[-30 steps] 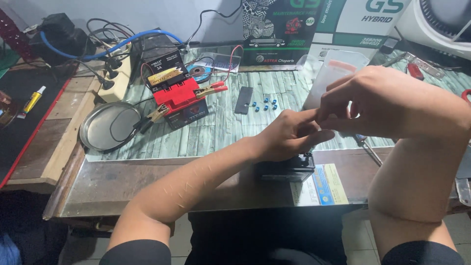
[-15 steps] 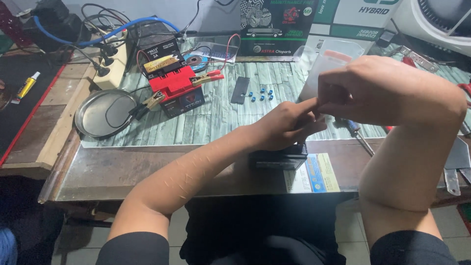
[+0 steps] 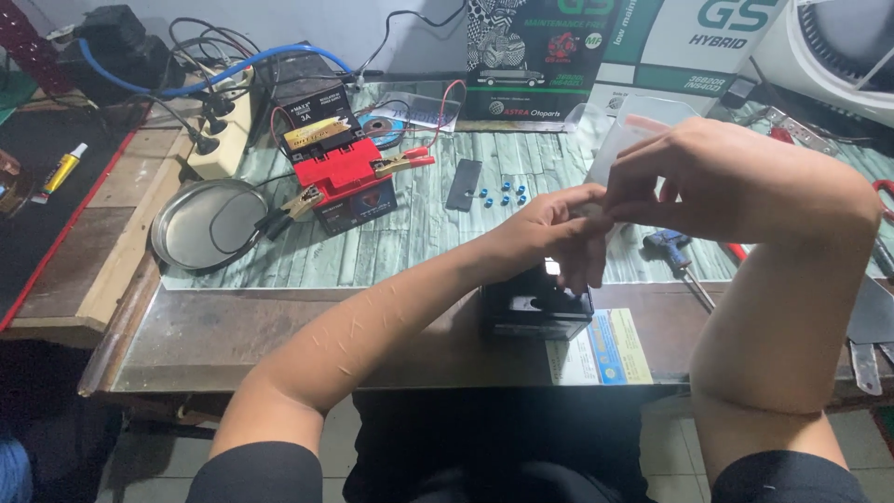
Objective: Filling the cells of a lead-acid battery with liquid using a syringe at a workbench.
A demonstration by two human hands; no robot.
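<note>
One cluttered green plank-patterned bench (image 3: 419,242) against a white wall (image 3: 279,23).

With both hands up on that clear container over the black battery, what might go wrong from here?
1. The clear plastic container is held by the left hand and right hand right above the black battery; a slipping grip could drop it there.
2. The battery sits near the table edge and might get knocked off.
3. The small blue caps lie loose nearby and could be scattered.
</note>
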